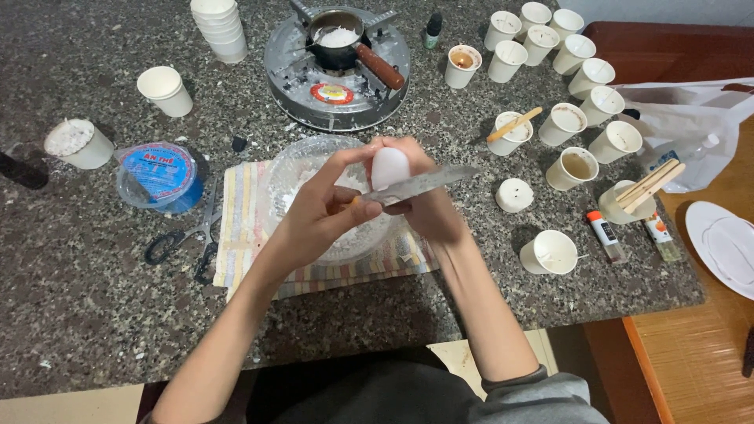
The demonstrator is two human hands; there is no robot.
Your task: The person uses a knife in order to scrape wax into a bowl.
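My right hand (430, 210) grips a white, rounded wax block (389, 166) above a glass bowl (294, 169) that holds white shavings. My left hand (316, 213) is closed on the handle of a knife (428, 182). Its blade lies across the lower part of the block and points right. The left forefinger reaches up to the top of the block. The bowl stands on a striped cloth (239, 228) on the dark stone counter (94, 314).
Behind the bowl, a round metal stove (287, 59) carries a small pot (338, 39) of white chunks. Several paper cups (550, 51) crowd the right side, some with wooden sticks (650, 182). Scissors (184, 239) and a blue-lidded tub (159, 177) lie left; small bottles (606, 235) stand right.
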